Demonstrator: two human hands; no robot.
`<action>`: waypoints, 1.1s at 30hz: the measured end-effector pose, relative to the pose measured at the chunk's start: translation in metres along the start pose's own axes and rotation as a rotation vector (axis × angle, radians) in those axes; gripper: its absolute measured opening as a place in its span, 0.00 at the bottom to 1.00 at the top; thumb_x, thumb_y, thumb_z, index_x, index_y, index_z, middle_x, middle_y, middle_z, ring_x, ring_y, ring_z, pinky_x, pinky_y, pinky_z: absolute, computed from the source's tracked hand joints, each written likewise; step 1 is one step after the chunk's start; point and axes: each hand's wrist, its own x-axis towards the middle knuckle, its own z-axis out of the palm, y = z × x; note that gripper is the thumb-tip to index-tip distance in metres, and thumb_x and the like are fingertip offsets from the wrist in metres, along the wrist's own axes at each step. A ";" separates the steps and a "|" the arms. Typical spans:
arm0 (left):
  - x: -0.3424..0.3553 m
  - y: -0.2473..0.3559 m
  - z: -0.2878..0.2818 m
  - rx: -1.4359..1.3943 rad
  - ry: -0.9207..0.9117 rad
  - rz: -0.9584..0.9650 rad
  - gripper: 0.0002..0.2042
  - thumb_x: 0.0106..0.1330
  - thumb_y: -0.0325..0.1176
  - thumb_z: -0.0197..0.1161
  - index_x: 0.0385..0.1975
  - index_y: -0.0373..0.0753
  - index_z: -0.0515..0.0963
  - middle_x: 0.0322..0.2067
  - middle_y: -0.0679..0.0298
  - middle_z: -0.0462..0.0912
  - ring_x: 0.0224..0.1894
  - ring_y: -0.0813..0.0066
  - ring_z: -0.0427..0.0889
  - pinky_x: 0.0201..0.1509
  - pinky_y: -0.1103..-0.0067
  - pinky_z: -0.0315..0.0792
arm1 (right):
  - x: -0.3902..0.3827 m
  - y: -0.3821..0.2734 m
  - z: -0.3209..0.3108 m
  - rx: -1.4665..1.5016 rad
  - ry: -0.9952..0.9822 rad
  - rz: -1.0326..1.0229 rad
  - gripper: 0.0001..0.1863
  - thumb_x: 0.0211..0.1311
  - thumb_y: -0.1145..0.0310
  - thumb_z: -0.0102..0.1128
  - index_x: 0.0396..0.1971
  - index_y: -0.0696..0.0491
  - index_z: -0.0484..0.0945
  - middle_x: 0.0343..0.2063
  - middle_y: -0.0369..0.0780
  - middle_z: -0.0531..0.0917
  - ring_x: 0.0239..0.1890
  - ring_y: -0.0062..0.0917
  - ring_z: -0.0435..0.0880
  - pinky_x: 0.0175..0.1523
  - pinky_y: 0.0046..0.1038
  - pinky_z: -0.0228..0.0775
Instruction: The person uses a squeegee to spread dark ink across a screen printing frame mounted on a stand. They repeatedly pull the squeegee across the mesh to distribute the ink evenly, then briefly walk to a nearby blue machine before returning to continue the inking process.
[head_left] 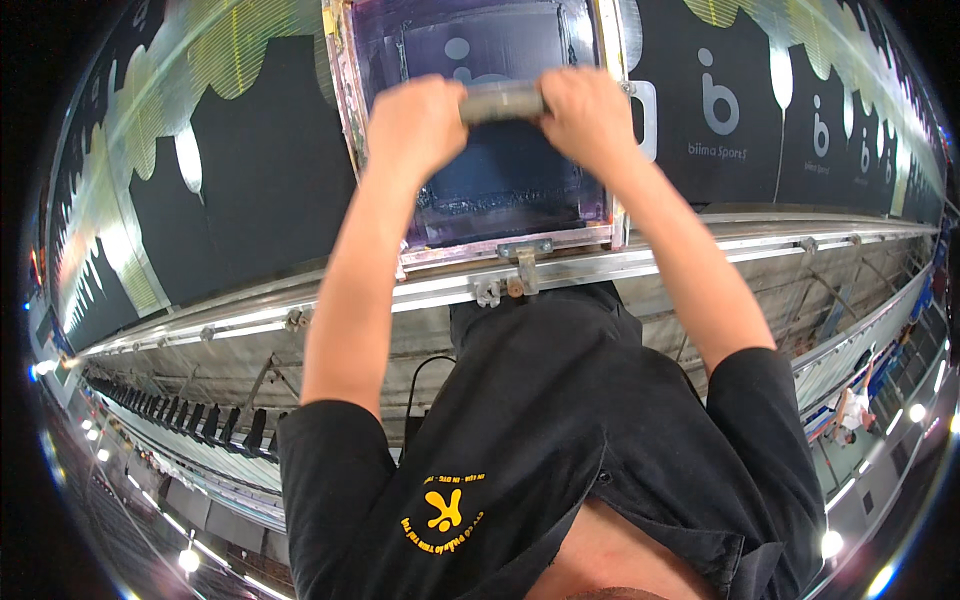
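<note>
A screen-printing frame point(617, 205) lies on the long table in front of me, its purple-tinted mesh point(480, 185) showing a pale printed shape and smears of ink. Over the mesh I hold a squeegee point(503, 101) crosswise by its greyish handle. My left hand point(418, 128) is wrapped round the handle's left end, and my right hand point(587, 120) grips the right end. Both arms are stretched forward. The squeegee's blade is hidden, so I cannot tell how it meets the mesh.
Black fabric pieces point(240, 170) lie left of the frame; on the right, others point(720, 120) carry a grey logo. A metal rail point(660, 262) runs along the table's near edge, with a bracket point(524, 262) at the frame. Another person point(853, 412) is far off at the right.
</note>
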 end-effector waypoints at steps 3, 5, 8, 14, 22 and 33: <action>-0.083 0.038 0.026 -0.096 0.013 -0.014 0.17 0.59 0.28 0.72 0.49 0.46 0.91 0.45 0.61 0.92 0.48 0.57 0.92 0.51 0.63 0.87 | -0.074 -0.052 -0.019 0.041 -0.028 0.065 0.20 0.39 0.73 0.75 0.37 0.48 0.81 0.34 0.38 0.83 0.40 0.36 0.84 0.48 0.41 0.74; -0.116 0.049 0.029 -0.157 0.013 0.027 0.18 0.56 0.29 0.76 0.49 0.45 0.91 0.46 0.62 0.93 0.48 0.59 0.93 0.51 0.64 0.87 | -0.103 -0.074 -0.033 0.140 -0.052 0.072 0.19 0.44 0.70 0.78 0.39 0.50 0.83 0.35 0.38 0.83 0.40 0.36 0.84 0.49 0.40 0.75; -0.112 0.050 0.015 -0.123 -0.244 0.027 0.17 0.58 0.35 0.79 0.49 0.45 0.92 0.45 0.60 0.93 0.48 0.56 0.93 0.51 0.62 0.87 | -0.106 -0.072 -0.047 0.308 -0.110 0.119 0.17 0.53 0.64 0.82 0.40 0.54 0.86 0.37 0.41 0.87 0.42 0.39 0.87 0.50 0.40 0.77; -0.013 0.001 -0.050 -0.183 -0.199 0.092 0.15 0.62 0.45 0.79 0.47 0.51 0.92 0.39 0.54 0.93 0.47 0.50 0.92 0.52 0.56 0.85 | -0.063 0.018 -0.045 0.435 0.375 0.582 0.15 0.75 0.60 0.73 0.48 0.57 0.88 0.42 0.45 0.91 0.47 0.38 0.91 0.55 0.38 0.81; 0.115 -0.064 -0.071 -0.180 -0.106 0.141 0.20 0.63 0.35 0.72 0.57 0.52 0.89 0.46 0.56 0.93 0.53 0.51 0.91 0.58 0.57 0.83 | -0.054 0.085 0.012 0.700 0.129 1.091 0.23 0.79 0.55 0.70 0.62 0.57 0.84 0.35 0.34 0.83 0.34 0.19 0.77 0.42 0.27 0.70; -0.106 0.005 0.034 -0.365 0.249 0.270 0.32 0.52 0.20 0.67 0.63 0.44 0.85 0.60 0.61 0.87 0.64 0.54 0.83 0.66 0.60 0.78 | -0.027 0.060 -0.041 0.998 0.240 1.194 0.20 0.77 0.57 0.71 0.56 0.58 0.87 0.26 0.28 0.77 0.21 0.10 0.68 0.24 0.20 0.56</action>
